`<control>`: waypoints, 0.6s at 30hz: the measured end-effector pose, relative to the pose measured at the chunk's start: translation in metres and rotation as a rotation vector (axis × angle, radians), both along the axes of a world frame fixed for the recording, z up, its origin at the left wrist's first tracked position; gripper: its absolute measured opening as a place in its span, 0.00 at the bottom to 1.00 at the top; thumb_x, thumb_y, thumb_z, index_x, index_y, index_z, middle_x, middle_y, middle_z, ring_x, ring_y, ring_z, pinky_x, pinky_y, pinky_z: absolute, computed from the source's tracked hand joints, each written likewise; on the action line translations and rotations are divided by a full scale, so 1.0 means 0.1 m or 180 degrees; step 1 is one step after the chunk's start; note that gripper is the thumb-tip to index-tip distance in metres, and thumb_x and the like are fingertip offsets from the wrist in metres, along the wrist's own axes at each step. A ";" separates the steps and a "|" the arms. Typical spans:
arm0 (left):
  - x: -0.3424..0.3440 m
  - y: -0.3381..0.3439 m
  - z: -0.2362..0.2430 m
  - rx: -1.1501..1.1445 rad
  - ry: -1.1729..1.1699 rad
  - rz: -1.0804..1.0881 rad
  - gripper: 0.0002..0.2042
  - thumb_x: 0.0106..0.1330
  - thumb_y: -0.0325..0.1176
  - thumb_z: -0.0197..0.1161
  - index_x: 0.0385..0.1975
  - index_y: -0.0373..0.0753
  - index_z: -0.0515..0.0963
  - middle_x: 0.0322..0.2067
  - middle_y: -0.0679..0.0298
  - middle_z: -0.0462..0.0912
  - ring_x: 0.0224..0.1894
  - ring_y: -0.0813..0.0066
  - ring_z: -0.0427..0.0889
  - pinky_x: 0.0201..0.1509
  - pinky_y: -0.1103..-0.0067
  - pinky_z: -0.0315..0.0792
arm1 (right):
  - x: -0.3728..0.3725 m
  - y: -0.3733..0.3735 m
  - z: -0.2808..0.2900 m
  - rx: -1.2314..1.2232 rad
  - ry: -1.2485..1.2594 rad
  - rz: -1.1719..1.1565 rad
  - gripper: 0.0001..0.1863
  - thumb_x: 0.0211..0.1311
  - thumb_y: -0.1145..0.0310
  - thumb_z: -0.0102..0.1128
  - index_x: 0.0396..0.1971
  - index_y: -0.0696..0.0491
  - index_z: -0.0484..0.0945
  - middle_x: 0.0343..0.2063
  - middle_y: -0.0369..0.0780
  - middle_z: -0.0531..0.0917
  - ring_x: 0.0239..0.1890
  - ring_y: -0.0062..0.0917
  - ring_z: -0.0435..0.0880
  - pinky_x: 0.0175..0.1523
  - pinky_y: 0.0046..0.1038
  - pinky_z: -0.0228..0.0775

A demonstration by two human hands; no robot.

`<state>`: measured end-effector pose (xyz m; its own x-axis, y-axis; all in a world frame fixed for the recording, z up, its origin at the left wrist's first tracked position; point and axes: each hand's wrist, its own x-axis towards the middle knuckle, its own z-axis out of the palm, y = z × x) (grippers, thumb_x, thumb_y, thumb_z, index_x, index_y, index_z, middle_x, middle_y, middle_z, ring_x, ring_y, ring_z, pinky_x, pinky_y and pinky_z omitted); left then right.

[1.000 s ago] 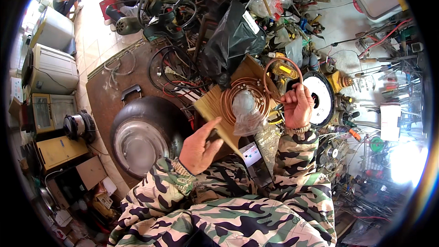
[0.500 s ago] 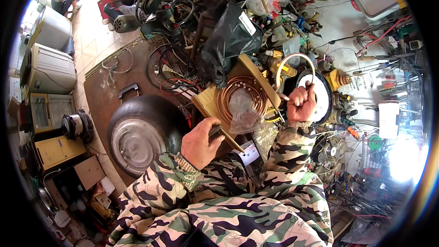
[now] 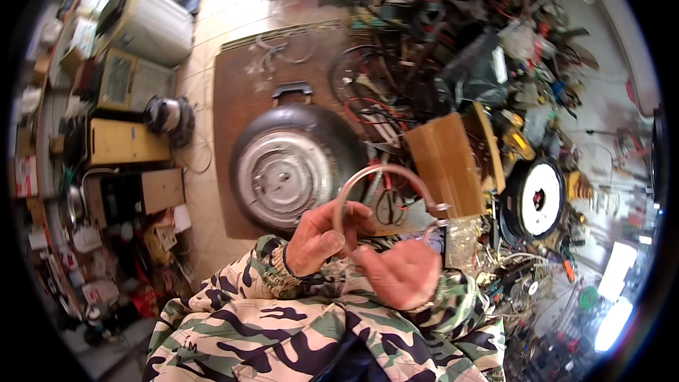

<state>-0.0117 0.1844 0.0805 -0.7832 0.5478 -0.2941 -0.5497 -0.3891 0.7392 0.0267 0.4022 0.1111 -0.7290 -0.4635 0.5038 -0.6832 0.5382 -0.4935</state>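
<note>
A ring-shaped pinkish tube (image 3: 382,168) with bright metal ends is held upright in front of my chest. My left hand (image 3: 322,237) grips its left side, with the thumb up and fingers curled round. My right hand (image 3: 399,274) is closed on the lower part of the ring, partly blurred, and covers that stretch of tube. Behind the ring is a dark round pan-like body with a silvery disc centre (image 3: 283,178), lying on a brown board. Red-handled pliers (image 3: 375,182) lie between it and a cardboard box (image 3: 445,163).
A black-rimmed part with a white disc (image 3: 543,198) stands right of the box. Tangled cables, tools and a black plastic bag (image 3: 472,71) pile up at the back right. Cabinets (image 3: 152,25) and a motor-like drum (image 3: 168,117) line the left, beside the tiled floor (image 3: 212,42).
My right hand has brought the ring left to my left hand, which now grips it too. The view has shifted right. The copper coil in the box is now hidden behind cardboard.
</note>
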 end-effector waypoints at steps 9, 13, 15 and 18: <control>0.74 -0.90 -0.01 -0.0994 -0.0301 0.0606 0.10 0.82 0.34 0.57 0.51 0.33 0.75 0.22 0.66 0.78 0.20 0.84 0.71 0.23 0.84 0.62 | 0.16 -0.80 -0.09 -0.0496 -0.0471 0.0585 0.23 0.53 0.71 0.80 0.48 0.64 0.84 0.44 0.49 0.84 0.46 0.43 0.87 0.55 0.45 0.86; 0.72 -0.97 0.00 -0.0936 -0.0115 0.0892 0.11 0.84 0.37 0.55 0.52 0.34 0.74 0.22 0.67 0.78 0.20 0.84 0.70 0.24 0.84 0.63 | 0.23 -0.94 -0.05 -0.0396 0.0018 0.0218 0.24 0.54 0.75 0.78 0.51 0.64 0.83 0.50 0.52 0.84 0.49 0.46 0.89 0.53 0.43 0.87; 0.73 -1.02 -0.06 -0.0831 0.0018 0.0962 0.11 0.84 0.37 0.56 0.52 0.34 0.74 0.23 0.68 0.78 0.22 0.85 0.71 0.25 0.84 0.65 | 0.22 -1.01 -0.02 -0.0371 0.0089 -0.0191 0.24 0.53 0.80 0.78 0.51 0.62 0.82 0.51 0.53 0.82 0.48 0.47 0.89 0.52 0.41 0.87; 0.74 -1.06 -0.09 -0.0810 0.0085 0.1012 0.10 0.84 0.36 0.56 0.52 0.34 0.74 0.26 0.68 0.79 0.24 0.86 0.72 0.26 0.84 0.66 | 0.28 -1.09 0.04 -0.0343 -0.0031 -0.0389 0.28 0.51 0.80 0.79 0.54 0.61 0.80 0.50 0.52 0.83 0.45 0.46 0.88 0.47 0.39 0.85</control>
